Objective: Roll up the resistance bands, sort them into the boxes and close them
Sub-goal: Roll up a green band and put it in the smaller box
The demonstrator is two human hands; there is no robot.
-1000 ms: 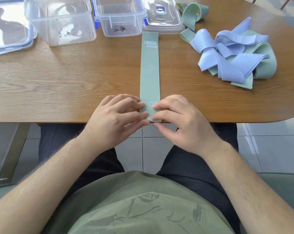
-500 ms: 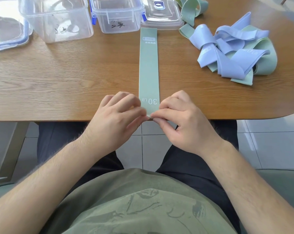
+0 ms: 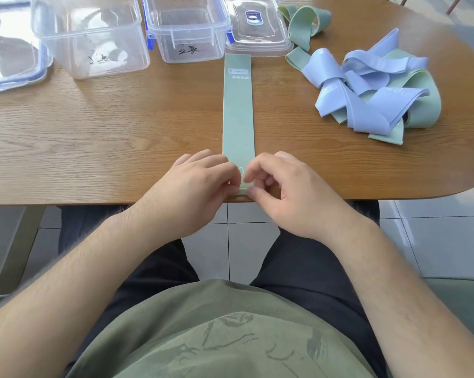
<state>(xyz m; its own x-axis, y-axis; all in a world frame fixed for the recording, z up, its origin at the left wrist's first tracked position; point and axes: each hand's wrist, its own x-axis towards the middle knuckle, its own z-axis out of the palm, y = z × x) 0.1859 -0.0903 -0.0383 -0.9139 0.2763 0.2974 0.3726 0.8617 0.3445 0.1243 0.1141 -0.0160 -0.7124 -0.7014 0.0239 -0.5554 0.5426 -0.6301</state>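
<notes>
A green resistance band (image 3: 238, 110) lies flat and straight on the wooden table (image 3: 121, 143), running from the boxes toward me. My left hand (image 3: 195, 186) and my right hand (image 3: 287, 192) pinch its near end at the table's front edge, with that end curled over into a small first fold. Two clear open boxes stand at the back: a large one (image 3: 91, 36) and a smaller one (image 3: 188, 28) with blue clips. A pile of blue and green bands (image 3: 374, 85) lies at the right.
A clear lid (image 3: 256, 23) lies right of the smaller box, and a blue-rimmed lid (image 3: 12, 50) lies at the far left. One loose green band (image 3: 305, 23) sits behind the pile. The table's rounded edge curves away at the right.
Both hands' fingers have curled tighter over the band's near end, which has folded over and now hides most of the "30 LB" print. The band's far end has not shifted.
</notes>
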